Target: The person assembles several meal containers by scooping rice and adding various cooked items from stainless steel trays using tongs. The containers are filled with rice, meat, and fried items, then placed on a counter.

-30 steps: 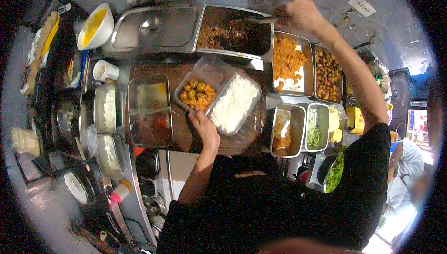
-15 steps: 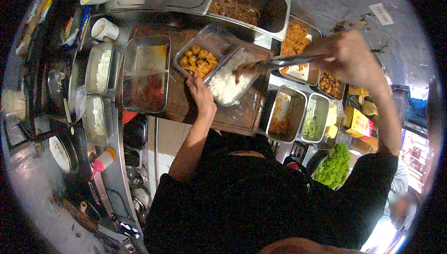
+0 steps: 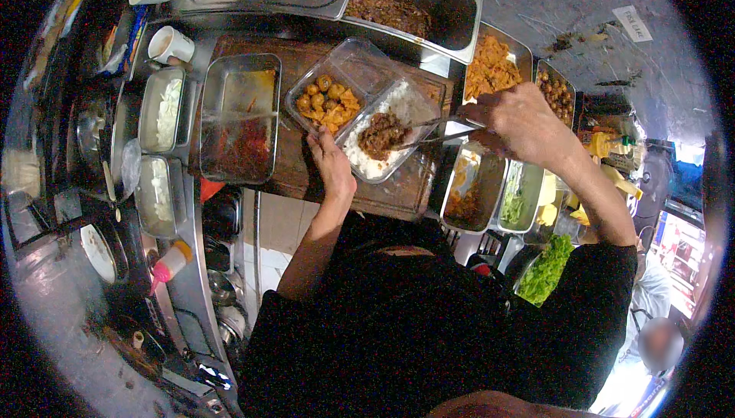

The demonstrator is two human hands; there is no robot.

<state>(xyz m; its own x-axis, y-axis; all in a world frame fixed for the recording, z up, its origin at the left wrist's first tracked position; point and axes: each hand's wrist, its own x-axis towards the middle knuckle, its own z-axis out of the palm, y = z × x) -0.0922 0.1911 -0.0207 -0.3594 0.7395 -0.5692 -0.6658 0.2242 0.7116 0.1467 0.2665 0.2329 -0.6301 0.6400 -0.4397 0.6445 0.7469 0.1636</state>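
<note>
A clear plastic meal container (image 3: pixel 358 58) with compartments sits tilted on the wooden cutting board (image 3: pixel 383 205). White rice (image 3: pixel 401 99) fills its right compartment, with a mound of brown shredded meat (image 3: pixel 383 136) on top. Brown balls and orange pieces (image 3: pixel 328 102) lie in the left one; no food shows in the far compartment. My left hand (image 3: pixel 334 169) grips the container's near left edge, fingers closed at the rim. In my closed right hand (image 3: pixel 527 123) are metal tongs (image 3: pixel 438 133), their tips at the meat on the rice.
Beyond the board stands a steel pan of brown meat (image 3: pixel 390 11). A pan of orange food (image 3: pixel 490 66) and a steel pan with orange residue (image 3: pixel 465 188) flank the right side. Left of the board is a glass dish (image 3: pixel 241 123). Lettuce (image 3: pixel 545 271) lies near right; another person (image 3: pixel 651 303) stands beyond.
The tongs have come down and left with my right hand, and a larger mound of brown meat now sits on the rice. My left hand stays at the container's edge.
</note>
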